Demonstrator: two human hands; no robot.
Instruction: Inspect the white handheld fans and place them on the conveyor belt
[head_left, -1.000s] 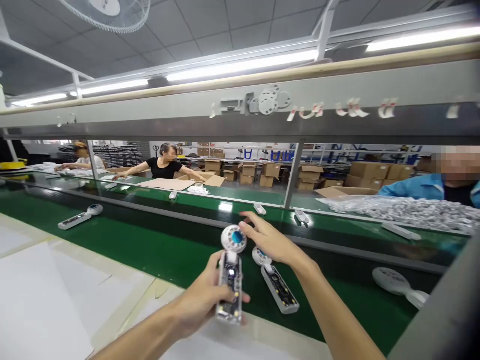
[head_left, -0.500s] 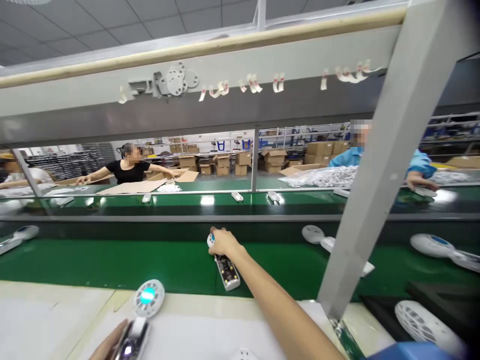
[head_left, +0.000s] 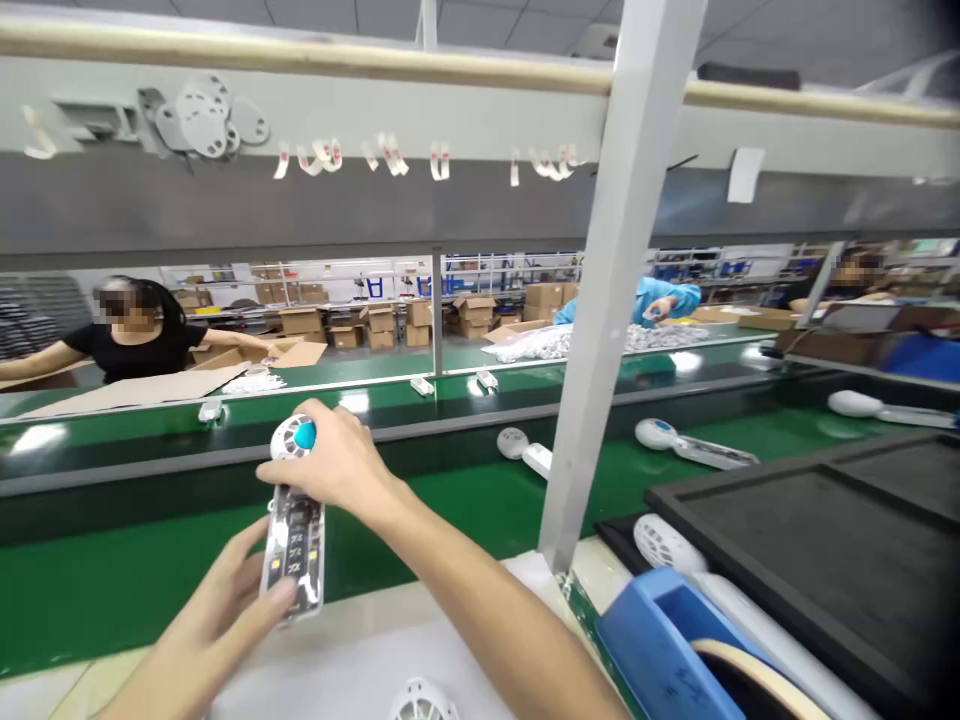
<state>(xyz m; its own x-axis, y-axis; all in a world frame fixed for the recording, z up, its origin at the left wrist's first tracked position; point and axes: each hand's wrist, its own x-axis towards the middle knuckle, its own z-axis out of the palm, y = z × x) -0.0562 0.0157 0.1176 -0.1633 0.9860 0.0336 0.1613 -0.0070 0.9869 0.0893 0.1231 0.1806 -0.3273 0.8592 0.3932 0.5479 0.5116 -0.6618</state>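
A white handheld fan (head_left: 306,540) is tilted between my two hands above the near edge of the green belt. Its round vented head has a blue centre, and its handle is uncovered, showing a dark circuit board with yellow spots. My right hand (head_left: 337,460) grips the fan at its head and neck, fingers over the top. Around the lower handle are the fingers and thumb of my left hand (head_left: 225,610). Below, at the bottom edge, a white vented round part (head_left: 422,702) lies on the white work surface, partly cut off.
Several fans lie along the green belt (head_left: 465,510), among them one (head_left: 658,434) with a blue centre. A grey post (head_left: 600,300) rises right of my arm. At lower right are a blue dispenser (head_left: 660,640) and a black tray (head_left: 810,530). Co-workers sit across the line.
The view has swung right. My right hand has lifted the fan off the belt, and my left hand now holds its handle. The lit fan my left hand held is out of view.
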